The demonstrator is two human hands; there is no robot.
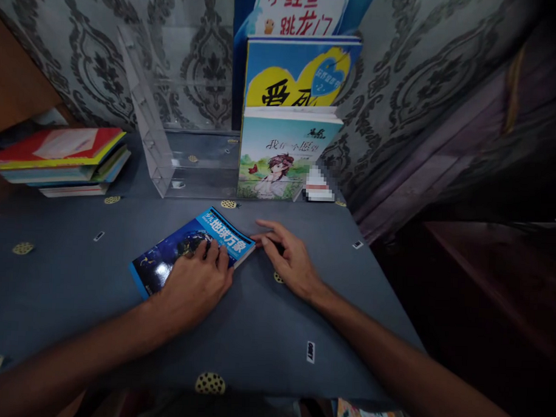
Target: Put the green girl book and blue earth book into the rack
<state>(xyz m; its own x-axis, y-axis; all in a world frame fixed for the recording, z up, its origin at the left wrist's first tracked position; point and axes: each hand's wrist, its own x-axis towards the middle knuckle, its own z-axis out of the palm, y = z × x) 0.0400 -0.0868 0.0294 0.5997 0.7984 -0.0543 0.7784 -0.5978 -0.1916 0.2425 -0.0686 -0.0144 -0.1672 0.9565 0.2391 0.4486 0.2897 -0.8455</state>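
Observation:
A blue paperback book [157, 259] with a picture of the earth and Chinese characters on its cover lies slanted on the table. My left hand [197, 282] rests on top of it, palm down, fingers lying on the cover; its thumb is hidden. At the book's right corner, my right hand [288, 257] has its fingers apart, with fingertips touching or very close to the corner. Behind the book stands a clear tiered rack [155, 131]. Its right side holds upright books: a green one with a drawn figure [280, 151], a blue and yellow one [301, 69] and a blue one [294, 11] at the back.
On the left lies a stack of books [61, 158], a red and yellow one on top. The grey-blue tablecloth [264, 329] has pineapple prints. A patterned curtain [96, 50] hangs behind the rack. More colourful books [366, 415] show below the table's near edge.

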